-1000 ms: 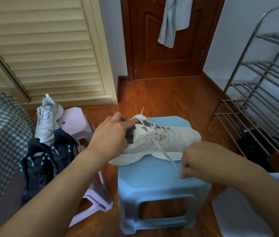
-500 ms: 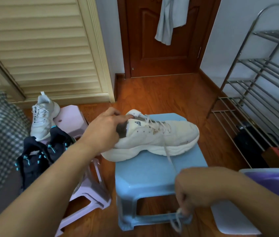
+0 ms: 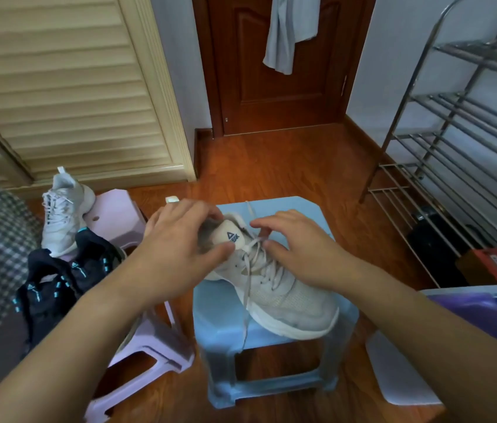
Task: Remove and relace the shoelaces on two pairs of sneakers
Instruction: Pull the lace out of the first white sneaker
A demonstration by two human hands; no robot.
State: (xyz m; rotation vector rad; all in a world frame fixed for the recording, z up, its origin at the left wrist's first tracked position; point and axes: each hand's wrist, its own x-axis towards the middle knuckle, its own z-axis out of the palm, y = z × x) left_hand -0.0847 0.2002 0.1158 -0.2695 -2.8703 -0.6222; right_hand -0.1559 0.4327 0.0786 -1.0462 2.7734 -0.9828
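Fingers: your left hand (image 3: pixel 177 248) has its fingers curled round the collar and tongue of the cream sneaker (image 3: pixel 274 282), thumb pressed on the tongue. Your right hand (image 3: pixel 299 245) has its fingers bent in over the top eyelets, at the shoelace (image 3: pixel 248 288); whether they already pinch it you cannot tell.

Head view, what changed: half a second ago your right hand was low by the stool's front edge with the lace pulled out; now it is up at the throat of the shoe, and the shoe has swung so its toe points toward you.

Meaning: likely one length is drawn and you are going for the next crossing.

Where it sits: the sneaker lies on the blue stool (image 3: pixel 308 340), toe past the front edge, a loose lace end hanging down.

Others: a white sneaker (image 3: pixel 62 215) and black sneakers (image 3: pixel 58 279) wait on the pink stool (image 3: pixel 116 209).

Hidden: your right fingertips, the far lace end and the sneaker's heel are covered.
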